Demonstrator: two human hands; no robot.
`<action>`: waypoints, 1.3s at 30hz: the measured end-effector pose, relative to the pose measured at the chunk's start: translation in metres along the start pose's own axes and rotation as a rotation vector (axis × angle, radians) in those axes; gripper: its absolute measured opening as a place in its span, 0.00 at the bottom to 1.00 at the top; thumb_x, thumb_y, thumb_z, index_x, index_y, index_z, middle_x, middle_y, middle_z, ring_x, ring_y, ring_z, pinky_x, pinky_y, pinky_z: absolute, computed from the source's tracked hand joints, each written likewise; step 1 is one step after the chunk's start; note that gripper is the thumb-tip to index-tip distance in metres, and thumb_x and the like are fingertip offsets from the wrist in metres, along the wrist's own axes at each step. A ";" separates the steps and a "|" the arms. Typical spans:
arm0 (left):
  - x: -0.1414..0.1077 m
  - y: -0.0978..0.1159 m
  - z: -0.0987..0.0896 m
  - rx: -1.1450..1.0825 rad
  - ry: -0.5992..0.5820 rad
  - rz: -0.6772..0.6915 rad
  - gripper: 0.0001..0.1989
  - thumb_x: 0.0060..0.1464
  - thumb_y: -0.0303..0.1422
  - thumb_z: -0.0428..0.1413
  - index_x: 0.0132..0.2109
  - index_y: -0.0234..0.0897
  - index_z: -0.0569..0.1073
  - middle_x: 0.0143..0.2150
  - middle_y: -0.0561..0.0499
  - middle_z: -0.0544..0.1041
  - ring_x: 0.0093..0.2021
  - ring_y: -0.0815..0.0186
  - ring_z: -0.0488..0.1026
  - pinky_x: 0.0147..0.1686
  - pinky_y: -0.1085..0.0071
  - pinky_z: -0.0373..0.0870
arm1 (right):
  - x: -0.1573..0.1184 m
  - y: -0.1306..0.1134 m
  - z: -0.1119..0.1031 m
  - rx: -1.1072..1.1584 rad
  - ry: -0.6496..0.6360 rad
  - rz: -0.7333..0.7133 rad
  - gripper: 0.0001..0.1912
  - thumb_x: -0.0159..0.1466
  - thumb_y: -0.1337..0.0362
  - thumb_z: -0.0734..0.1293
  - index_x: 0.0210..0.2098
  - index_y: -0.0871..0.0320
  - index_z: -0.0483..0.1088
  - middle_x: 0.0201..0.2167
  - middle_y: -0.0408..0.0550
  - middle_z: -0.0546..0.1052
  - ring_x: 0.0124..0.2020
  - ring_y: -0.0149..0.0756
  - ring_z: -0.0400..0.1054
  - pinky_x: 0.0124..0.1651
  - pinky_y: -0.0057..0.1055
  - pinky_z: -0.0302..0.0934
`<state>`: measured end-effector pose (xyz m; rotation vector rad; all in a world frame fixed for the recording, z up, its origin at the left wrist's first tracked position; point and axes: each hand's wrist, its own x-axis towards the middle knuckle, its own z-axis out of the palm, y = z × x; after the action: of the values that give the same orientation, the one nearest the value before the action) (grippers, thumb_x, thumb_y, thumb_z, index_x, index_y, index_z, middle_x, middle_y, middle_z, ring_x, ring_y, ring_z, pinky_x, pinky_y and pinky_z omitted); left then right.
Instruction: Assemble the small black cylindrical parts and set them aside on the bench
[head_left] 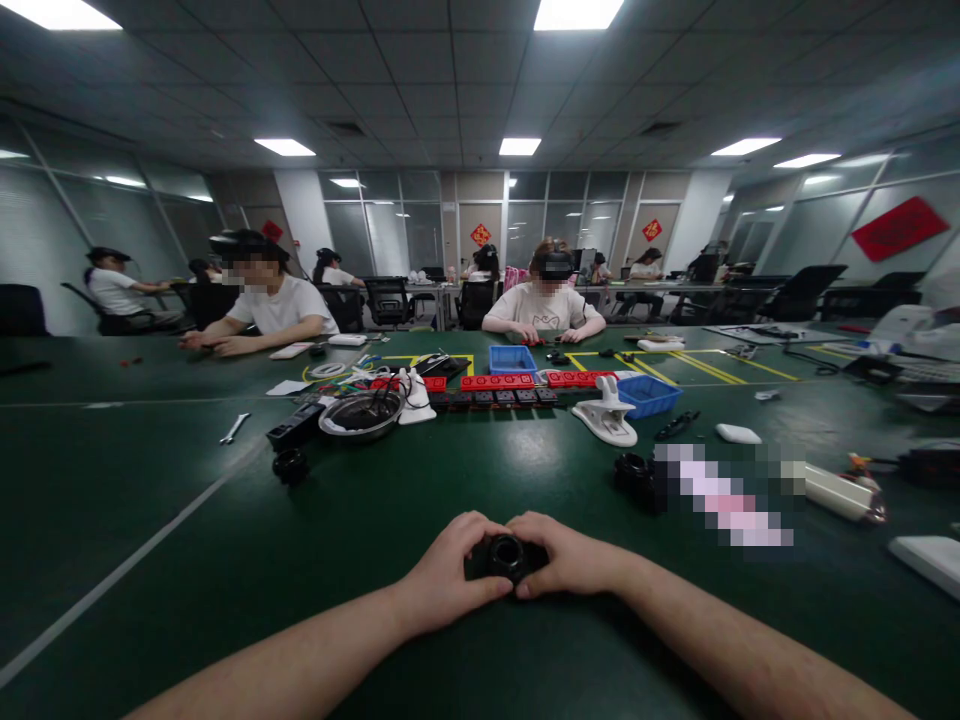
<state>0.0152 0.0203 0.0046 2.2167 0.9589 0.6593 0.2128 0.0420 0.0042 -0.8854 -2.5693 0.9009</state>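
Observation:
Low in the middle of the view, a round black part [507, 556] with a ring-shaped opening facing me is held between both hands, close to the green table top. My left hand [455, 572] curls around its left side, with the thumb along the lower front. From the other side my right hand [564, 558] grips it, fingers over the top and thumb near the bottom. The two hands meet at the part. Its exact kind is not clear. Similar black parts lie on the table: one [290, 466] to the left, another [634, 474] to the right.
Farther back stand a metal bowl [361, 416], a white clip stand [606, 412], blue trays [648, 396] and red strips [498, 381]. A wrench [235, 429] lies at left, a pale cylinder [840, 492] at right. Two people [546, 300] sit across the green table [225, 600].

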 end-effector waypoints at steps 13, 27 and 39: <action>0.001 -0.005 0.001 -0.013 0.002 0.003 0.16 0.45 0.37 0.56 0.43 0.40 0.66 0.39 0.51 0.65 0.39 0.64 0.62 0.35 0.72 0.61 | 0.001 0.003 0.002 0.005 0.007 -0.019 0.21 0.48 0.59 0.69 0.41 0.56 0.67 0.36 0.43 0.69 0.39 0.36 0.59 0.43 0.32 0.52; 0.000 0.000 0.001 -0.005 0.019 -0.078 0.17 0.42 0.39 0.58 0.39 0.37 0.67 0.34 0.53 0.64 0.34 0.66 0.62 0.31 0.74 0.59 | 0.002 0.003 0.004 0.015 0.031 0.131 0.21 0.44 0.56 0.71 0.34 0.59 0.67 0.32 0.42 0.66 0.36 0.34 0.59 0.36 0.27 0.53; -0.001 -0.001 0.011 0.113 0.236 -0.204 0.15 0.40 0.37 0.58 0.36 0.37 0.66 0.35 0.51 0.65 0.37 0.62 0.63 0.34 0.69 0.61 | 0.010 -0.019 0.038 -0.423 0.305 0.425 0.17 0.47 0.53 0.66 0.28 0.59 0.61 0.28 0.46 0.68 0.31 0.37 0.60 0.31 0.31 0.50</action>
<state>0.0211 0.0162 -0.0042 2.1311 1.3506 0.8001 0.1795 0.0182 -0.0123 -1.5929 -2.3720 0.2691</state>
